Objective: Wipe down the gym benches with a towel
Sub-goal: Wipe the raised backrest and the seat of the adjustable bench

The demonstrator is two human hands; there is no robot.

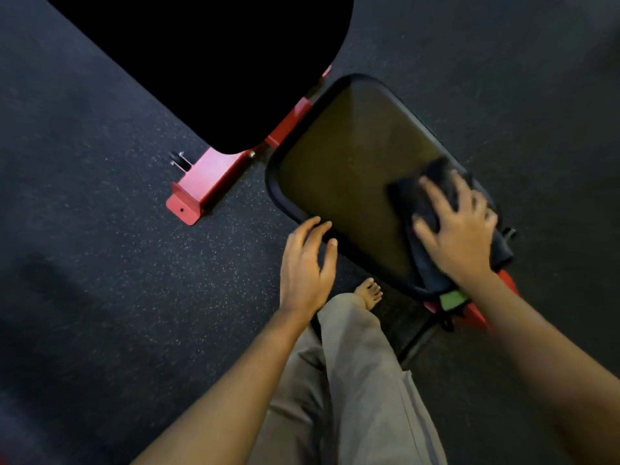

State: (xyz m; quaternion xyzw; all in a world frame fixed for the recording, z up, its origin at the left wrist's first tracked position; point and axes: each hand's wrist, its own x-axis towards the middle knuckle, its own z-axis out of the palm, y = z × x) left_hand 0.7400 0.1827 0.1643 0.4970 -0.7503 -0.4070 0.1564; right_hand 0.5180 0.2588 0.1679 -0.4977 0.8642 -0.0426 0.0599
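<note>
A dark padded bench seat (349, 162) with a black rim fills the middle right of the head view. On its near right part lies a dark towel (422, 199) with a green tag at its lower end. My right hand (459, 229) presses flat on the towel with spread fingers. At the pad's near left edge, my left hand (307, 263) hovers with relaxed fingers and holds nothing; its fingertips are right at the rim.
The bench's red steel frame (204, 182) runs to the left of the pad, with a foot plate on the speckled black rubber floor (100, 263). A large black shape (208, 62) covers the top. My grey-trousered leg and bare foot (369, 290) stand below the pad.
</note>
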